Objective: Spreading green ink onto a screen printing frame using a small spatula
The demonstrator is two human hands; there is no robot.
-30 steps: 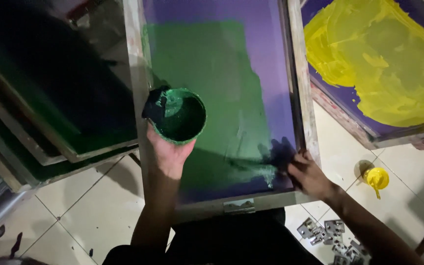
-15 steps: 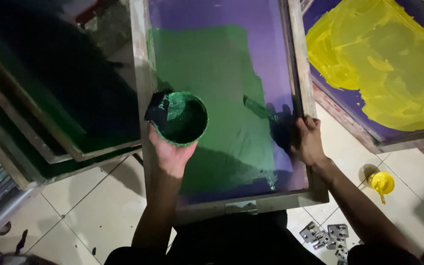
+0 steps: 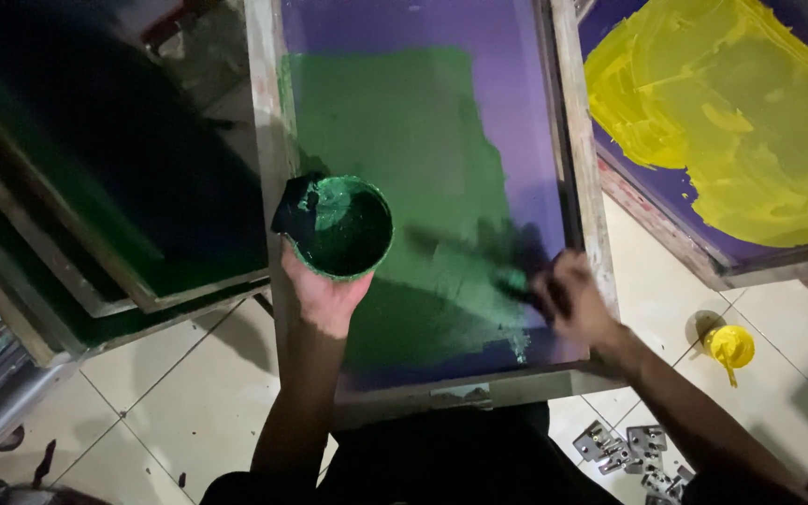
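Green ink cup (image 3: 340,227) sits cradled from below in your left hand (image 3: 324,292), over the screen frame (image 3: 266,140)'s left edge, so drips land on mesh. Your right hand (image 3: 568,301), blurred, grips a spreader (image 3: 514,280) near the right edge, wrist angled inward.

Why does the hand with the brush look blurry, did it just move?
Yes. The right hand slid back down the purple screen, toward its near wooden frame edge; half a second ago it was higher up the right rail.
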